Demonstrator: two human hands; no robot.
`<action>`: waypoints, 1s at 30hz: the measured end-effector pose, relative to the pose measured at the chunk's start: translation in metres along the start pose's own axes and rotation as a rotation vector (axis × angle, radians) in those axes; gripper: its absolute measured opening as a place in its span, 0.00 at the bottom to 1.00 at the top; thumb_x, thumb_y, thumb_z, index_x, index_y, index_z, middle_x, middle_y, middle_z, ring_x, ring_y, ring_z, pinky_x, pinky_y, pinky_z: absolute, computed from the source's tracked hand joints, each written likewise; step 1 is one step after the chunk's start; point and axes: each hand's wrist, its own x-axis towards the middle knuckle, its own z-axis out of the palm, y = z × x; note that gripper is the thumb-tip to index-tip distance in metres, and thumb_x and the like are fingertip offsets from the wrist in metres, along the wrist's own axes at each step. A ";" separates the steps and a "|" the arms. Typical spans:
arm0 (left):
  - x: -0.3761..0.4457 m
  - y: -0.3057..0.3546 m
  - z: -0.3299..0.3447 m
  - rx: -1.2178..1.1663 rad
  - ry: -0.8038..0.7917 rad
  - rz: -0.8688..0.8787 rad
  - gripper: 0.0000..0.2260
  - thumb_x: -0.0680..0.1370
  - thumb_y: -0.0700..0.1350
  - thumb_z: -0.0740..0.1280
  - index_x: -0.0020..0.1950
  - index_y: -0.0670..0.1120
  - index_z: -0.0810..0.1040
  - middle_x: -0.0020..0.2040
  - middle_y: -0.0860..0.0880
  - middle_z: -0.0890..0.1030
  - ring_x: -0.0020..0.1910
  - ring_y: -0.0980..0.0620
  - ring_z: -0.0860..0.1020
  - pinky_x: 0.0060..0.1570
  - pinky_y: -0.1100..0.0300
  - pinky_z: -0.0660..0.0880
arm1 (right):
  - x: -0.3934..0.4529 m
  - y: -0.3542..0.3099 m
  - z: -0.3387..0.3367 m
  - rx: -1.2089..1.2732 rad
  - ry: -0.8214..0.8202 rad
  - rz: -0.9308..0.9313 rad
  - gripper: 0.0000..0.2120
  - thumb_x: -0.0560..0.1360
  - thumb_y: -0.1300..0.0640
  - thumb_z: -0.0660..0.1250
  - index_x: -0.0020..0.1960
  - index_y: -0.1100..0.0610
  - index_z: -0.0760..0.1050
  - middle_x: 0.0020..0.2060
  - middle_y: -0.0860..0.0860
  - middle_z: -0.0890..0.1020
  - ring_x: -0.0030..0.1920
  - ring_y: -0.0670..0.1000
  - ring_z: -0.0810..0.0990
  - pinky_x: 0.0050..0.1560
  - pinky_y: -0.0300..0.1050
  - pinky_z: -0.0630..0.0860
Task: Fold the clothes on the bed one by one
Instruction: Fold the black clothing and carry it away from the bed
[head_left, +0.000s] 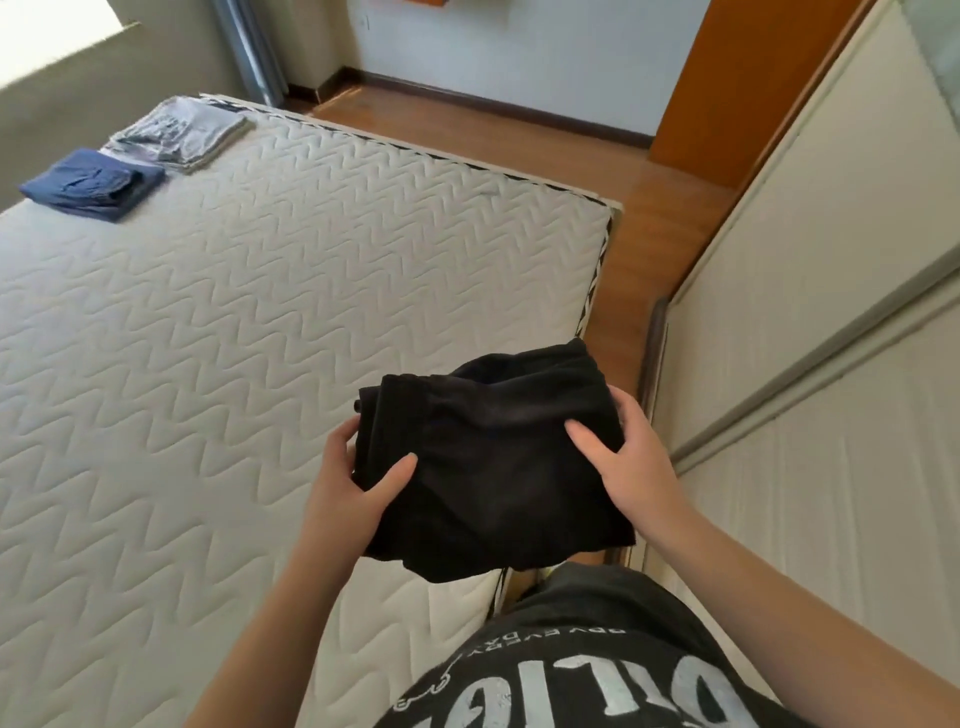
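Left hand (347, 478) and right hand (626, 457) each grip a side of the folded black garment (493, 467), thumbs on top.

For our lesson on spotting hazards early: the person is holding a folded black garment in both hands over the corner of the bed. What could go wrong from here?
1. The black garment is held only at its sides by the left hand and right hand; its lower edge sags, so the fold may open.
2. It hangs over the mattress corner, so a slipped grip could drop it onto the floor.
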 end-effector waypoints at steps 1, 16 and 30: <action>0.003 0.003 0.006 0.010 -0.018 0.010 0.27 0.62 0.70 0.73 0.53 0.80 0.62 0.48 0.74 0.76 0.48 0.61 0.79 0.37 0.68 0.77 | 0.000 0.003 -0.005 0.005 0.022 0.010 0.28 0.73 0.38 0.68 0.69 0.38 0.62 0.54 0.26 0.70 0.52 0.32 0.71 0.56 0.35 0.69; 0.076 0.050 0.097 0.034 -0.127 0.016 0.25 0.67 0.66 0.74 0.58 0.77 0.65 0.51 0.69 0.78 0.48 0.62 0.81 0.38 0.66 0.79 | 0.077 0.031 -0.069 0.043 0.152 0.048 0.27 0.74 0.40 0.69 0.69 0.37 0.62 0.53 0.24 0.69 0.52 0.31 0.71 0.56 0.35 0.69; 0.146 0.102 0.193 0.087 -0.061 0.023 0.23 0.67 0.68 0.71 0.55 0.80 0.63 0.53 0.67 0.77 0.50 0.58 0.79 0.38 0.68 0.77 | 0.198 0.050 -0.123 0.077 0.159 0.031 0.25 0.74 0.39 0.68 0.68 0.38 0.64 0.56 0.30 0.72 0.53 0.36 0.74 0.61 0.41 0.73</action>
